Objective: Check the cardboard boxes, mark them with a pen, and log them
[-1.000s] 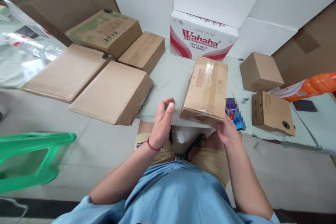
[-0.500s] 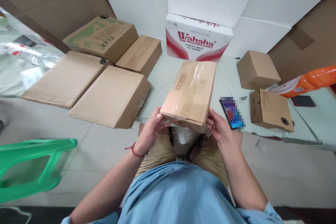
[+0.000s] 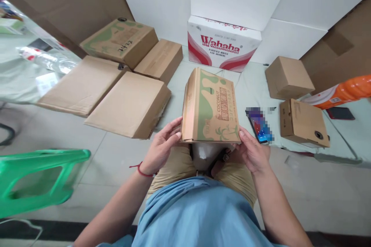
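One coconut carton [image 3: 216, 110]: midway along the tabletop's [image 3: 252, 85] near edge
Left hand [image 3: 160, 146]: fingers clamped on its near left corner
Right hand [image 3: 255, 152]: fingers clamped on its near right corner, near a phone [image 3: 257, 123]

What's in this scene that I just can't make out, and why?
Head view, all of these:
Inside and underside of the coconut box: hidden by its own cardboard.
Some fingertips of the right hand: hidden by that box.
Screen of the phone: blurred by pixelation.
One end of the orange bottle: cut off by the right edge.
Part of the green stool: cut off by the left edge.
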### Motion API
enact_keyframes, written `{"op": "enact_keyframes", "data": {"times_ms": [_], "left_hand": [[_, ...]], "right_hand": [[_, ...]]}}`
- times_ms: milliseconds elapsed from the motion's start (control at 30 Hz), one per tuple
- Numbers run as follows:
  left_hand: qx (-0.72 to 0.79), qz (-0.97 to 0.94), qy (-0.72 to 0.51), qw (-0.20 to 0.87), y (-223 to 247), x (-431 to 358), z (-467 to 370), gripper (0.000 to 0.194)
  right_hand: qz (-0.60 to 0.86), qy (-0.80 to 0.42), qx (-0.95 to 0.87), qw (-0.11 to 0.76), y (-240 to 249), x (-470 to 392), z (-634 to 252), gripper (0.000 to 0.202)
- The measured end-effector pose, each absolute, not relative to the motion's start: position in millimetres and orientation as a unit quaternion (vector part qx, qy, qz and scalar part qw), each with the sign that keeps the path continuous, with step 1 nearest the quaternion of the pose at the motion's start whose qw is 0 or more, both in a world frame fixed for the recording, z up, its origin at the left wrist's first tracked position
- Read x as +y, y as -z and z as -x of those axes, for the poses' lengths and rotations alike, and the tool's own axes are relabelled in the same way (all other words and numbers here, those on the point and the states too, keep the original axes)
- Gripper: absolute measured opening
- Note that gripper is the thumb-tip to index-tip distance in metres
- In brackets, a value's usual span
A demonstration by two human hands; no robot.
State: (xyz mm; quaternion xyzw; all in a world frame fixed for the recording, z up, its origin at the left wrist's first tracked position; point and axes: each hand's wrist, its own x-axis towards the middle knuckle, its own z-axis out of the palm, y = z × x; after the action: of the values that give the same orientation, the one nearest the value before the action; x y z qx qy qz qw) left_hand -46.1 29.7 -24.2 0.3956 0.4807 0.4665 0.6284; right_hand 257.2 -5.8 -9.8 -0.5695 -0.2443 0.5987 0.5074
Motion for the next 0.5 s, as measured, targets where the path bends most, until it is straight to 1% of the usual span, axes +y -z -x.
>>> {"op": "enact_keyframes", "data": {"times_ms": [100,200,267,333,433,500], "left_hand": [[0.487,-0.393,-0.414,0.662,12,37,47,0.07],[0.514,-0.405,-0.39,0.647,7,38,45,0.068],[0.5,-0.424,-0.404,0.638,10,32,44,0.07],[0.457,-0.458,-0.433,0.628,17,23,44,0.079],[0.387,-0.545,-0.455,0.589,28,9,43,0.1],[0.357,-0.603,-0.447,0.556,33,2,41,0.106]], "right_hand": [[0.549,-0.621,-0.258,0.497,5,-4,-250,0.058],[0.523,-0.62,-0.297,0.504,4,-9,-244,0.05],[0.507,-0.614,-0.324,0.511,7,-18,-245,0.05],[0.494,-0.61,-0.341,0.517,14,-30,-250,0.057],[0.488,-0.598,-0.35,0.531,25,-47,-260,0.069],[0.496,-0.578,-0.347,0.547,31,-53,-267,0.067]]}}
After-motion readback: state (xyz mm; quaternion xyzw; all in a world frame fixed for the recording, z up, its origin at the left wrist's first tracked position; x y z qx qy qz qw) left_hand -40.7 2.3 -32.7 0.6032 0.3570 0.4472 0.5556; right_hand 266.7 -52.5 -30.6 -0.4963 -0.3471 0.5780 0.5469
